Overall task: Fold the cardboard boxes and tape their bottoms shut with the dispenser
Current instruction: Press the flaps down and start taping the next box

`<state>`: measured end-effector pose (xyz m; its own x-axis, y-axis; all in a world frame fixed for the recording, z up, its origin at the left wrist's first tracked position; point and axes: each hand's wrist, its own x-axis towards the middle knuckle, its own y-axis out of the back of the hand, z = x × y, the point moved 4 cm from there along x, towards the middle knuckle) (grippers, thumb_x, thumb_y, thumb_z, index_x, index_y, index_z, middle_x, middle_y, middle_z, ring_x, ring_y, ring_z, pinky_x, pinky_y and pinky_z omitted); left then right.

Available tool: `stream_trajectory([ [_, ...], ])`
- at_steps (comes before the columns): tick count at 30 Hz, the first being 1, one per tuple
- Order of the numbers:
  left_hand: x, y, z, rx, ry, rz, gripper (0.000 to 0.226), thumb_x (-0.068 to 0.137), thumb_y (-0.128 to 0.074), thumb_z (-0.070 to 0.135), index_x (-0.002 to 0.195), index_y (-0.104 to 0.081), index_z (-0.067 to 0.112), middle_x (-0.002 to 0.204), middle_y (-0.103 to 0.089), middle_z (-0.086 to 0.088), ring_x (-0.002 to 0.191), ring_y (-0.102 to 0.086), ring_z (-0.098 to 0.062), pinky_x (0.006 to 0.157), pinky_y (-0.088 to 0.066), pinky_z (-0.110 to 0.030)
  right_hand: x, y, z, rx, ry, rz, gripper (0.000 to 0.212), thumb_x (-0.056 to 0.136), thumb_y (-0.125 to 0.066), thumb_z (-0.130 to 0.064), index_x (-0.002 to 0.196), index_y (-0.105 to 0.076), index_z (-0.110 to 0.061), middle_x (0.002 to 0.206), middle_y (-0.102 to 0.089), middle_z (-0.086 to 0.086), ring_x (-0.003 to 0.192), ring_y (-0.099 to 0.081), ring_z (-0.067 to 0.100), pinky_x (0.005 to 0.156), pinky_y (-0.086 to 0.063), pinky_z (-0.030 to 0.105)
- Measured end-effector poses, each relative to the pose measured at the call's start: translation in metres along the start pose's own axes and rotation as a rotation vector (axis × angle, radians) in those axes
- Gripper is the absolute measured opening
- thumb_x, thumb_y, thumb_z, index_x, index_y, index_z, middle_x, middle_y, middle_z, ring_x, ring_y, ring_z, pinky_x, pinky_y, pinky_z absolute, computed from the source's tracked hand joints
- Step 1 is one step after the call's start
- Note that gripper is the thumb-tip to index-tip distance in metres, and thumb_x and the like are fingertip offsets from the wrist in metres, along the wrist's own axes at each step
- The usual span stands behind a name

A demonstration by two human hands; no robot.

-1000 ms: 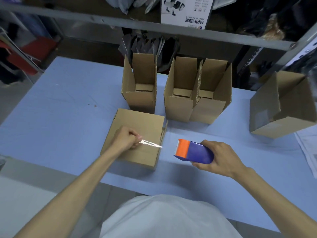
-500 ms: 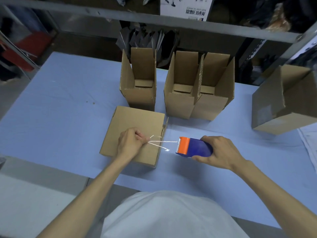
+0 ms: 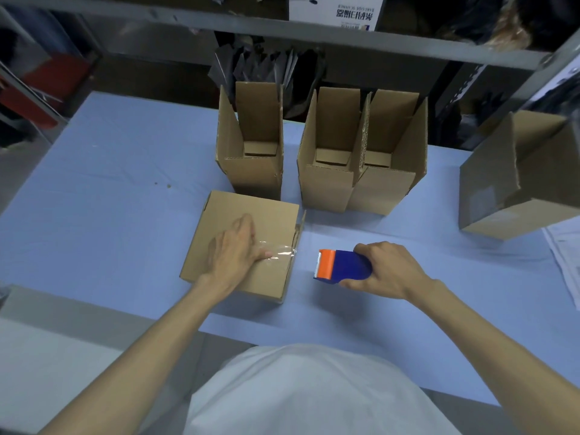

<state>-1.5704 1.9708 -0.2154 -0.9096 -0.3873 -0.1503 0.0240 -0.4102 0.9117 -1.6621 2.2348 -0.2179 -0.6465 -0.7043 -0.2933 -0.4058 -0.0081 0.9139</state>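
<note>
Tape point(image 3: 280, 254) smoothing on cardboard box point(image 3: 251, 208)
We press our flat left grip point(image 3: 235, 249) outward (toward the edge); right grip point(image 3: 389, 270) clamps the tape dispenser point(image 3: 342, 265).

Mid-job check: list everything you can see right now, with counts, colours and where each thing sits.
Upside-down box: one, brown, table's near middle, under the left hand.
Tape strip: one, clear, on that box, reaching its right edge.
Upright open boxes: three, brown, behind it.
Larger box: one, brown, far right.
Tape dispenser: one, blue and orange, in the right hand.
Papers: white, right edge.
Table: one, blue cover.
Left hand: flat, pressing the tape.
Right hand: grips the dispenser.
</note>
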Motion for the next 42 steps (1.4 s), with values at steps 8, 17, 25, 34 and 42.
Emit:
stream_trajectory([
  [8, -0.005, -0.016, 0.003, -0.304, -0.034, -0.050, 0.020, 0.079, -0.076, 0.017, 0.091, -0.060, 0.019, 0.076, -0.057, 0.009, 0.068, -0.052, -0.008, 0.063, -0.043, -0.026, 0.043, -0.010, -0.048, -0.167, -0.025, -0.087, 0.047, 0.071, -0.069, -0.054, 0.082, -0.045, -0.015, 0.080, -0.058, 0.005, 0.065, -0.047, 0.025, 0.057, -0.033, 0.027],
  [17, -0.014, -0.012, 0.011, -0.221, -0.216, 0.014, 0.026, 0.085, -0.065, 0.007, 0.105, -0.064, 0.023, 0.093, -0.057, 0.006, 0.078, -0.053, -0.008, 0.065, -0.046, -0.030, 0.028, -0.012, -0.049, -0.230, -0.125, -0.061, 0.046, 0.070, -0.068, -0.052, 0.075, -0.040, -0.014, 0.073, -0.050, 0.005, 0.062, -0.044, 0.027, 0.057, -0.031, 0.029],
  [25, -0.029, -0.045, 0.053, 0.460, -0.446, -0.225, 0.033, 0.093, -0.042, 0.016, 0.123, -0.056, 0.020, 0.120, -0.042, -0.007, 0.109, -0.042, -0.026, 0.076, -0.036, -0.032, -0.001, 0.003, -0.016, -0.053, -0.307, 0.048, 0.053, 0.067, -0.067, -0.063, 0.079, -0.049, -0.015, 0.072, -0.053, -0.001, 0.065, -0.049, 0.024, 0.053, -0.032, 0.029],
  [34, -0.016, -0.017, 0.070, -0.733, 0.189, -0.306, 0.024, 0.099, -0.044, 0.022, 0.110, -0.063, 0.013, 0.102, -0.065, -0.007, 0.084, -0.061, -0.016, 0.073, -0.047, -0.028, -0.034, 0.034, -0.015, 0.364, -0.162, 0.325, 0.041, 0.054, -0.067, -0.067, 0.077, -0.061, -0.033, 0.062, -0.058, -0.021, 0.060, -0.055, 0.000, 0.050, -0.034, 0.012],
  [42, -0.023, -0.012, 0.080, -1.267, 0.241, -0.610, 0.025, 0.097, -0.051, 0.035, 0.100, -0.069, 0.018, 0.094, -0.065, -0.005, 0.088, -0.060, -0.013, 0.076, -0.048, -0.024, -0.038, 0.051, -0.030, 0.526, -0.028, 0.388, 0.051, 0.057, -0.080, -0.057, 0.096, -0.069, -0.025, 0.078, -0.066, -0.017, 0.071, -0.063, 0.004, 0.059, -0.049, 0.018],
])
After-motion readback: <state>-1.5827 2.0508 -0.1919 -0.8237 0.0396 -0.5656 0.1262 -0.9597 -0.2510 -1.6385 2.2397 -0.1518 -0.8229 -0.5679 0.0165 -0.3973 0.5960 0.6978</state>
